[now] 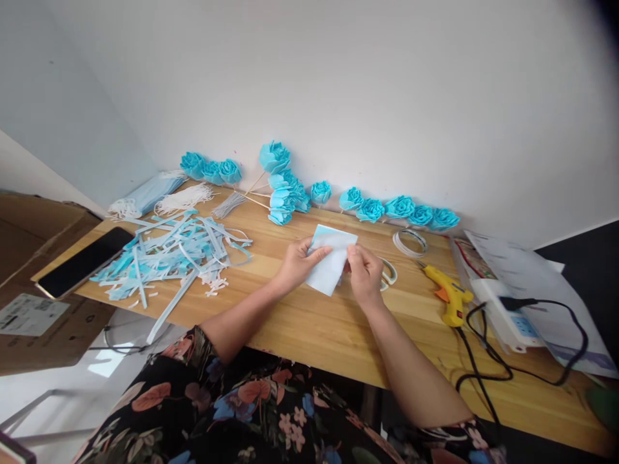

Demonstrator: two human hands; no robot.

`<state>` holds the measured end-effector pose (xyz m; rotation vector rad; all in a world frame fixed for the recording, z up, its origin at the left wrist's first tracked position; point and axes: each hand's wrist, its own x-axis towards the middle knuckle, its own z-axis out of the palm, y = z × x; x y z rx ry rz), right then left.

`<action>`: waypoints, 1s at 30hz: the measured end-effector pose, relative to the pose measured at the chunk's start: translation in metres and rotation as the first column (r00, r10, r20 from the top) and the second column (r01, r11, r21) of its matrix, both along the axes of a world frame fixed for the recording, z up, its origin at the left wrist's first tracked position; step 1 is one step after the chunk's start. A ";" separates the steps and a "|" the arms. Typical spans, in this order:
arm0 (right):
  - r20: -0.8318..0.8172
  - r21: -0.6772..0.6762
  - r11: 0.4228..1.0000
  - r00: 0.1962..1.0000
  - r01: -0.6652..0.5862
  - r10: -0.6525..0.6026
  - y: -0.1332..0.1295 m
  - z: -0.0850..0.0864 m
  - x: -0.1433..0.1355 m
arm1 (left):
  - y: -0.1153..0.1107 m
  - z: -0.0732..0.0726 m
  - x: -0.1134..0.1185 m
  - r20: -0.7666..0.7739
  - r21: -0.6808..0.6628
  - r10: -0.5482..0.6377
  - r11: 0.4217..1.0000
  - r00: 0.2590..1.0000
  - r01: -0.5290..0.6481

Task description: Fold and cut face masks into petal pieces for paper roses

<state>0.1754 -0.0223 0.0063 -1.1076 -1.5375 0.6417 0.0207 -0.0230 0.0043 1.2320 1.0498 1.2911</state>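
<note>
A rectangular pale blue-and-white fabric sheet (329, 261) is held up at a tilt over the middle of the table. My left hand (300, 263) grips its left side, thumb lying across the front and the fingers mostly hidden behind. At the right edge, my right hand (362, 270) pinches the sheet between thumb and fingers. Just beyond my right hand, the light-coloured handles of scissors (388, 275) show on the wood; the rest of them is hidden. Several blue fabric flowers (371, 210) lie along the wall behind the sheet, some on thin sticks.
Left on the wooden table (271, 322) are a pile of cut strips (169, 254), a phone (87, 261), face masks (149, 192), white ear loops (186, 198) and thin grey wires (228, 205). Right are a tape roll (410, 243), yellow glue gun (449, 296), power strip (507, 319) and looping cords.
</note>
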 end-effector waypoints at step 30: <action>0.119 -0.035 0.996 0.989 -0.081 0.085 -0.004 0.004 -0.006 | 0.002 0.002 -0.001 0.125 -0.024 0.089 0.996 0.988 -0.087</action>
